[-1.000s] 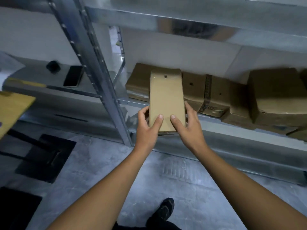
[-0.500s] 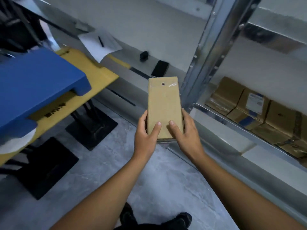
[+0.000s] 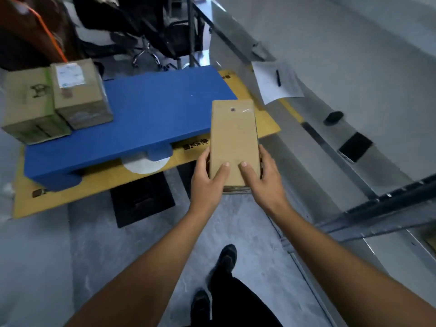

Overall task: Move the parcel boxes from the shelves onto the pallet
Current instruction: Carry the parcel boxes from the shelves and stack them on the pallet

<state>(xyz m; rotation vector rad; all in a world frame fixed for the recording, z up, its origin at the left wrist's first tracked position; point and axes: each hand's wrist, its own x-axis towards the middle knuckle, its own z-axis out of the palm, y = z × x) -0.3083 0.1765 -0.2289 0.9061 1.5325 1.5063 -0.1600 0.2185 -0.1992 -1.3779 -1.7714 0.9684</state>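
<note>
Parcel box (image 3: 232, 142), long, flat and brown, is off the shelves and in the air. It is held out lengthwise in front of the person above the grey floor (image 3: 118, 256), by the near right corner of the yellow counter (image 3: 267, 125). In the view its far end overlaps the right edge of the blue pallet (image 3: 146, 119) that lies on that counter. Both hands grip the box's near end: the left hand (image 3: 207, 182) is curled round the left side and the right hand (image 3: 265, 182) round the right side. Each thumb lies flat on the top face, and the other fingers wrap down the edge and out of sight beneath. At the far left corner of the pallet two cardboard boxes stand touching side by side, a plain box (image 3: 28, 107) with a printed mark and a labelled box (image 3: 80, 95) with a white sticker on top. To the right runs a metal shelf (image 3: 349, 129) carrying a sheet of paper (image 3: 286, 87) with a pen (image 3: 278, 77) on it. Nearer the person on the shelf are a small black object (image 3: 333, 118) and a dark phone (image 3: 355, 146). Two black shoes (image 3: 226, 258) show on the floor below the arms.
</note>
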